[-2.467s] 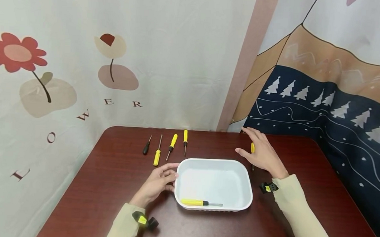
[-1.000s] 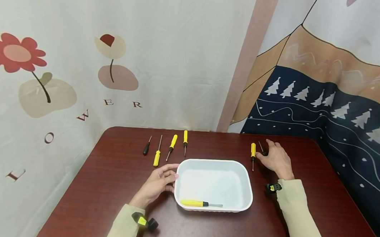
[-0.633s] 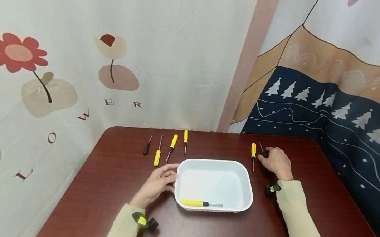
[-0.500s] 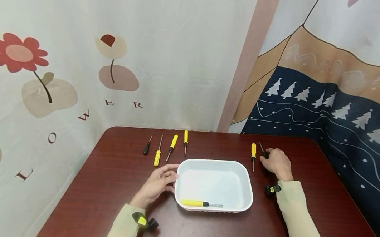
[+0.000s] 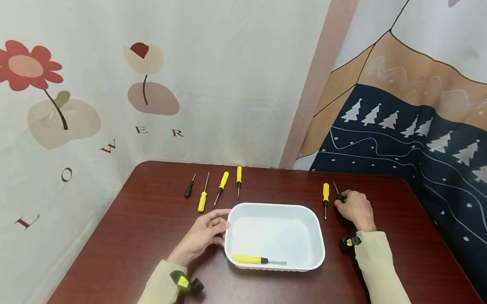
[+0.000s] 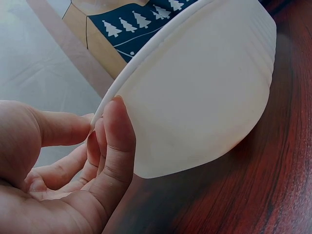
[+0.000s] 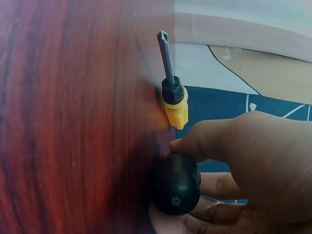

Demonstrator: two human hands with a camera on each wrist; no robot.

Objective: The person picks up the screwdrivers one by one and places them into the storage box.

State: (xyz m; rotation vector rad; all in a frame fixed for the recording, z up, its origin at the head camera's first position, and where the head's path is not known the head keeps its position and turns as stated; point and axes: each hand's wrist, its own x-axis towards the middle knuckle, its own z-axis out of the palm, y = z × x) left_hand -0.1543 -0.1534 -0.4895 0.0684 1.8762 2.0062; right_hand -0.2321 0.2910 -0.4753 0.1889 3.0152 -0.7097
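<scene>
1. Two pinches noted: left hand (image 5: pixel 199 237) on the rim of the tray (image 5: pixel 275 231), at its right.
2. Right hand (image 5: pixel 357 210) on a black screwdriver (image 7: pixel 175 185) handle, shaft pointing away from it.
3. Yellow screwdriver (image 5: pixel 326 193) lay just left of the right hand.
4. Second yellow screwdriver (image 5: pixel 248 259) lay inside the tray; four other screwdrivers (image 5: pixel 202 201) lay beyond the left hand.

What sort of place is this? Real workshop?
Probably a staged tabletop setup indoors, not a workshop: cartoon-printed hangings behind a wood-look table, with spaced-out screwdrivers and a white tray on it.
</scene>
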